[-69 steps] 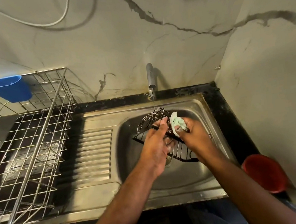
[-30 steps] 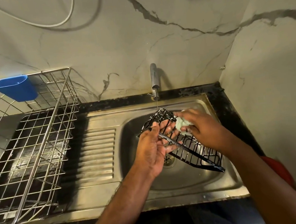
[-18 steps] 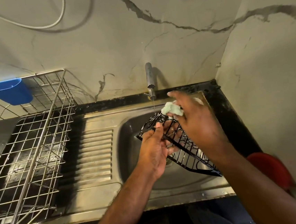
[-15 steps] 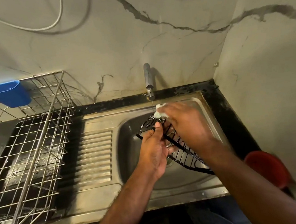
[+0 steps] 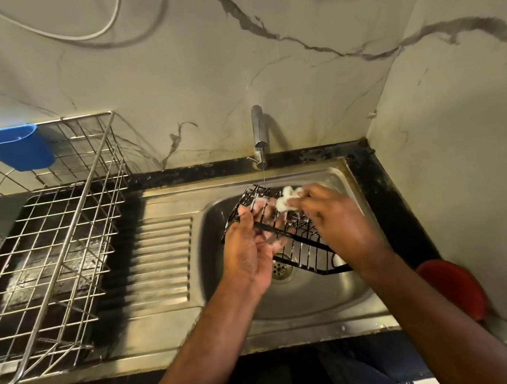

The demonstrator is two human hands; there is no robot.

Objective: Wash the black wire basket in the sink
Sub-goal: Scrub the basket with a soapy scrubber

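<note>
The black wire basket is tilted over the steel sink, its upper end under the tap. My left hand grips the basket's near rim from the left, with soapy fingers curled through the wires. My right hand pinches a pale, sudsy sponge and presses it against the basket's upper edge. A thin stream of water falls from the tap onto the basket's top corner.
A steel dish rack with a blue plastic cup stands on the left of the counter. The ribbed drainboard lies between rack and bowl. A red round object sits at the right edge by the wall.
My right hand with the sponge has slid right and down along the basket's top edge, away from the spot under the tap. My left hand keeps its grip on the basket.
</note>
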